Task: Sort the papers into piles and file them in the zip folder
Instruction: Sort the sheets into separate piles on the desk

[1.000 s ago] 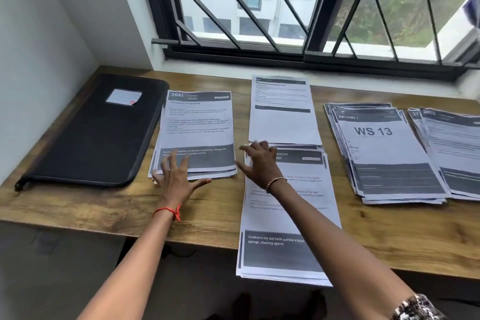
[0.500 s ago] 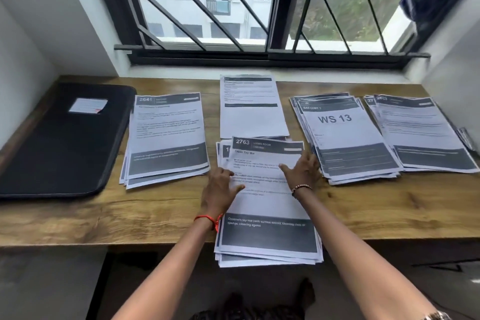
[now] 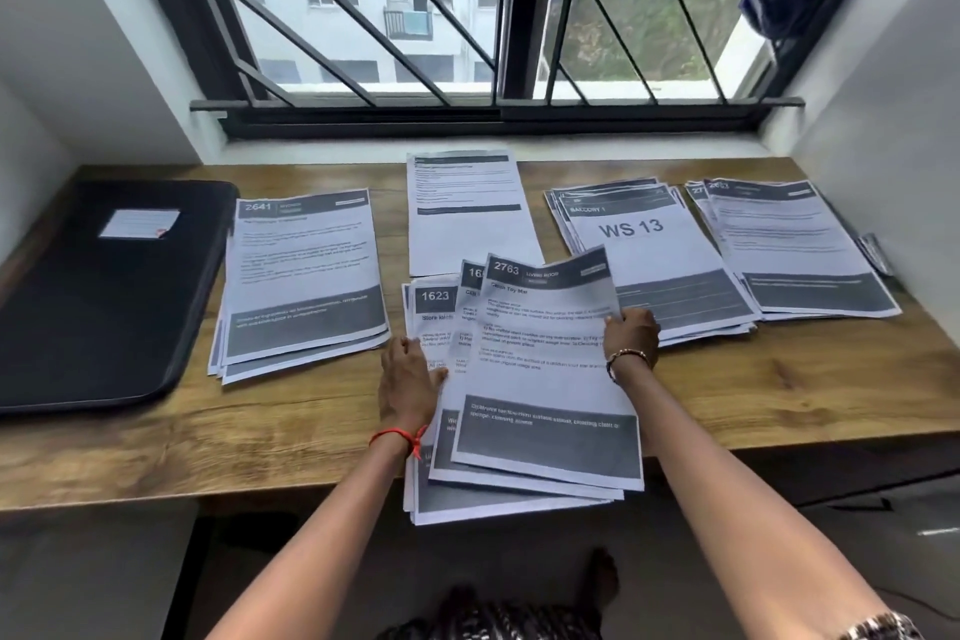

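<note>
Your right hand [image 3: 631,335] pinches the 2763 sheet [image 3: 540,369] by its right edge; left hand [image 3: 410,379] touches the left edge, can't tell its grip. Sheet runs near-far, dead centre; folder [image 3: 104,296] sits way left, nearer your left.

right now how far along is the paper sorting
Done: sorted piles on the desk, like the 2641 pile and WS 13 pile. In hand: right hand pinches the 2763 sheet; left hand touches the middle stack. Left: the zip folder looks closed, nothing visibly filed.
</note>
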A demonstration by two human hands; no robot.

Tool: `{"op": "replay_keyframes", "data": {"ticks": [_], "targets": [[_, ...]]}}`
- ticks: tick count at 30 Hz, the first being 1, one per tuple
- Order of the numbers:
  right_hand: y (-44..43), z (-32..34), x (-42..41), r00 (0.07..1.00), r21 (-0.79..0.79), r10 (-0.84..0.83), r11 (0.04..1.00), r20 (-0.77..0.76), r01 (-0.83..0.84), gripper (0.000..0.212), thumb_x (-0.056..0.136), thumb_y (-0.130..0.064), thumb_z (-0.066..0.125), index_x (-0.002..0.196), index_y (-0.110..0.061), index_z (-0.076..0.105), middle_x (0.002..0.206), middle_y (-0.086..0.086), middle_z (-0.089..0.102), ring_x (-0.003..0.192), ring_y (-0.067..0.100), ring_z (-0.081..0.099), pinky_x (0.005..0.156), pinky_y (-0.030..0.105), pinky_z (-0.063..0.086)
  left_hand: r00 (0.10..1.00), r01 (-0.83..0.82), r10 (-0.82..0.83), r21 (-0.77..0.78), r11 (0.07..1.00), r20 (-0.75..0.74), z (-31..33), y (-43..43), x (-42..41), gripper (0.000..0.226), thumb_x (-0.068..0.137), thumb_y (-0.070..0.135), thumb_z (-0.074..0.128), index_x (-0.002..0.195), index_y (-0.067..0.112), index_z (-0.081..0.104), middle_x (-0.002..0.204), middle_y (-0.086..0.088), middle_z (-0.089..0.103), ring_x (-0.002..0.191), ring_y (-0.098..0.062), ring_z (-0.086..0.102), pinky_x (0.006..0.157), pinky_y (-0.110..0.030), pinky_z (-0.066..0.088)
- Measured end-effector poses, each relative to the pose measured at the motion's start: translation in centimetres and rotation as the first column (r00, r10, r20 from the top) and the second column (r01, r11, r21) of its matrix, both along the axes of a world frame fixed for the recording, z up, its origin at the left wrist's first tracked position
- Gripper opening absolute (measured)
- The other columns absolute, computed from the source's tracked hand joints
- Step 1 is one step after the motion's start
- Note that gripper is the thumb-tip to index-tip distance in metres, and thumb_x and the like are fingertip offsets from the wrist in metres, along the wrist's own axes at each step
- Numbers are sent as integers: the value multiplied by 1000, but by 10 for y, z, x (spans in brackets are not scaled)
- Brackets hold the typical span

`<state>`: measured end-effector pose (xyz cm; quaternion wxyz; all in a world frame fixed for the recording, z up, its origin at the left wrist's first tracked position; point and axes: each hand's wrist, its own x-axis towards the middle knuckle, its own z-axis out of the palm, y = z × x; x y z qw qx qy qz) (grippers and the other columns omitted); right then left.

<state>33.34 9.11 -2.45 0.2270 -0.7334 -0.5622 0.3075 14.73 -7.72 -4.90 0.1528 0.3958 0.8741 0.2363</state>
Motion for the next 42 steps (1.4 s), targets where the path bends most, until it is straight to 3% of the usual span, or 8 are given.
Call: {"op": "replay_keyframes", "data": {"ticks": [5, 11, 15, 25, 30, 34, 38, 42], "targets": [[2, 7, 15, 979, 21, 115, 993, -169, -113, 24, 86, -2, 61, 107, 10, 64, 108, 23, 66, 90, 22, 61, 62, 13, 36, 1000, -13, 13, 15, 1000, 3, 1, 5, 2, 42, 85, 21, 66, 123, 6, 56, 134, -15, 36, 125, -31, 32, 101, -37, 35], [-6, 9, 20, 982, 106, 93, 991, -166, -76, 19, 79, -1, 67, 95, 9, 67, 97, 23, 69, 77, 18, 55, 69, 24, 40, 998, -35, 36, -32, 999, 42, 0, 10, 13, 37, 78, 38, 71, 103, 12, 64, 135, -7, 27, 127, -29, 22, 100, -42, 30], [-4, 18, 27, 989, 136, -92, 985, -114, 107, 14, 85, 1, 51, 79, -1, 64, 94, 25, 67, 79, 27, 56, 66, 29, 35, 992, -83, 86, -40, 996, 97, -1, 13, 13, 28, 81, 35, 69, 89, 8, 68, 132, -8, 30, 124, -30, 24, 100, -43, 30], [1, 19, 43, 958, 81, -273, 956, -92, 281, 12, 82, -5, 48, 83, -5, 59, 101, 21, 65, 94, 39, 60, 73, 35, 42, 980, -134, 124, 58, 989, 155, -2, 13, 7, 27, 88, 20, 61, 99, -5, 65, 122, -18, 42, 114, -32, 33, 93, -33, 31], [0, 15, 36, 959, 70, -226, 968, -171, 240, 26, 80, -2, 47, 57, -11, 37, 76, 12, 49, 71, 28, 44, 67, 31, 35, 979, -86, 32, 263, 961, 202, -2, 15, 6, 18, 92, 9, 56, 98, -7, 61, 105, -22, 57, 99, -30, 49, 77, -27, 36], [-1, 8, 25, 955, 42, -149, 985, -258, 165, 28, 80, -1, 50, 55, -10, 42, 67, 6, 46, 68, 22, 40, 61, 26, 31, 906, -33, -125, 362, 932, 404, 9, 16, 12, 22, 99, 16, 43, 111, 0, 53, 99, -14, 63, 78, -17, 56, 54, -10, 40], [-6, 5, 11, 959, 20, -47, 998, -278, 54, 13, 83, -3, 55, 85, 4, 65, 81, 8, 58, 78, 18, 51, 66, 24, 35, 749, 5, -243, 362, 932, 616, 14, 22, 22, 45, 87, 15, 64, 127, 14, 43, 108, -1, 61, 96, -17, 62, 75, -18, 51], [-4, 3, 11, 973, 49, 7, 999, -232, 4, 11, 83, -11, 60, 84, 0, 63, 82, 11, 58, 78, 23, 52, 66, 27, 36, 665, -15, -310, 427, 904, 679, 12, 27, 30, 50, 81, 10, 65, 124, 22, 42, 110, -10, 64, 95, -22, 64, 77, -28, 56]]}}
